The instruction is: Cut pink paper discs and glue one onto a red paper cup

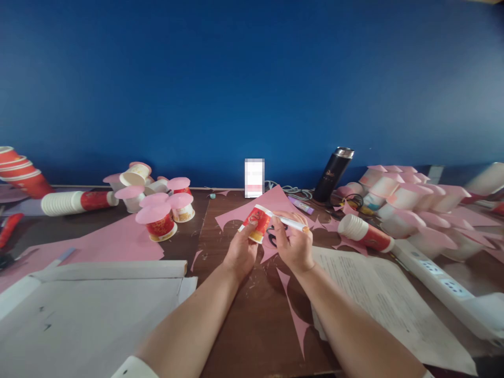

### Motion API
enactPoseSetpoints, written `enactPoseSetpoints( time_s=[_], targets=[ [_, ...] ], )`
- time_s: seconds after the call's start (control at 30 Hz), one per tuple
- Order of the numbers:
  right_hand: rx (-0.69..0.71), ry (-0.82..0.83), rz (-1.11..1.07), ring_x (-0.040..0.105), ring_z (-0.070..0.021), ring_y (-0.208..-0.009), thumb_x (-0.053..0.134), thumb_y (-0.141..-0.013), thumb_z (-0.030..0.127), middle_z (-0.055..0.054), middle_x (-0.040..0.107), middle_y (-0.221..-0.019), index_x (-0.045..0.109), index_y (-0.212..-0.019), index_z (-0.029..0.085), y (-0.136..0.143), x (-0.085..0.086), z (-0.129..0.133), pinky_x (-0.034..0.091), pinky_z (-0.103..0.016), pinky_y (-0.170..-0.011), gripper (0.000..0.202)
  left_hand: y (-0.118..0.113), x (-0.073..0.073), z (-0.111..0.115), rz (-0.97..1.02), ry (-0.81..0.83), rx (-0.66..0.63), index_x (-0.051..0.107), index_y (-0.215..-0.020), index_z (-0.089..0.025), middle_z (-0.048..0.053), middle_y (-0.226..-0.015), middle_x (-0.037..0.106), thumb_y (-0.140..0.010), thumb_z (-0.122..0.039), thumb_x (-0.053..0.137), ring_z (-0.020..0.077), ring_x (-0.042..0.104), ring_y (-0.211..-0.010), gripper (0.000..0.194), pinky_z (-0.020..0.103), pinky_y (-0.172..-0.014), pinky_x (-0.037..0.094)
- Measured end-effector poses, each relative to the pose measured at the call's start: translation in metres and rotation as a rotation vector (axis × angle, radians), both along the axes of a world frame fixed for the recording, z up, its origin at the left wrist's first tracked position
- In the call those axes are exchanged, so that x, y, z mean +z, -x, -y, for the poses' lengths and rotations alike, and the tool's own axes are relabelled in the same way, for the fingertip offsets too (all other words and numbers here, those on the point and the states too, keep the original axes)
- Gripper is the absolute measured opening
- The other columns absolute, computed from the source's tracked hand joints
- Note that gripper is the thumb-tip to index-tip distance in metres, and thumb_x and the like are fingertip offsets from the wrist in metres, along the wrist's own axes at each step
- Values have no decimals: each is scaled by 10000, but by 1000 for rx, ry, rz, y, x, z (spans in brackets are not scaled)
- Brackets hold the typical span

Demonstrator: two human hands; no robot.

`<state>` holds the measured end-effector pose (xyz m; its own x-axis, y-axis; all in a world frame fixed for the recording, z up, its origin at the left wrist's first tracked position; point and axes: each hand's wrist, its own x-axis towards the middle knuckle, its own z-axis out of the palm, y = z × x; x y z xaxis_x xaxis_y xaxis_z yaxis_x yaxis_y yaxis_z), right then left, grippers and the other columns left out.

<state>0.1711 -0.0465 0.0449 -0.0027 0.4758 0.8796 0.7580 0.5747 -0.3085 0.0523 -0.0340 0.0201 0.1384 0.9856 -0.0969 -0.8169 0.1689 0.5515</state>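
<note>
A red paper cup with gold print is tilted in my left hand, whose fingers wrap around its side. My right hand grips a slim white tube with an orange end pointing right. The tube's other end is close to the cup's white rim; whether they touch I cannot tell. Beneath both hands lies a cut pink paper sheet. A pair of dark-handled scissors rests on it, partly hidden by my right hand. Behind it is a purple glue stick.
Cups topped with pink discs stand at left; several more are piled at right. Nested cups lie beside a power strip. A black flask and a phone stand near the blue wall. A white box lid is front left.
</note>
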Motion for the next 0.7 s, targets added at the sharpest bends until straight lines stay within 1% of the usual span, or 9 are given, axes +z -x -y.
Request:
enactPoseSetpoints(
  time_s=[0.17,0.3,0.47,0.7],
  targets=[
    [9,6,-2,660,-200,-845,537,-891,234,-73,718,-912,653,-955,193,0,0,0,480,-358,-844,138,0,1,1,3,8,-12,686,-937,-128,82,-1015,711,-748,-190,670,229,599,-1107,200,324,-1031,377],
    [8,8,3,657,-199,-850,534,-894,236,-71,717,-905,655,-955,190,1,0,0,476,-353,-846,144,0,0,0,-9,31,4,684,-933,-120,87,-1017,710,-731,-188,693,223,611,-1086,213,319,-1024,390],
    [-2,11,6,656,-200,-851,518,-903,256,-67,718,-897,659,-944,194,1,0,0,474,-355,-851,159,0,0,0,9,27,-2,680,-949,-111,101,-1024,708,-737,-184,686,235,599,-1114,224,330,-1037,383],
    [-1,13,13,656,-199,-860,520,-899,247,-67,717,-905,657,-947,197,0,0,0,468,-353,-855,154,0,-2,-1,20,18,-8,670,-982,-99,111,-1052,700,-745,-186,679,241,582,-1143,252,329,-1051,376]
  ],
)
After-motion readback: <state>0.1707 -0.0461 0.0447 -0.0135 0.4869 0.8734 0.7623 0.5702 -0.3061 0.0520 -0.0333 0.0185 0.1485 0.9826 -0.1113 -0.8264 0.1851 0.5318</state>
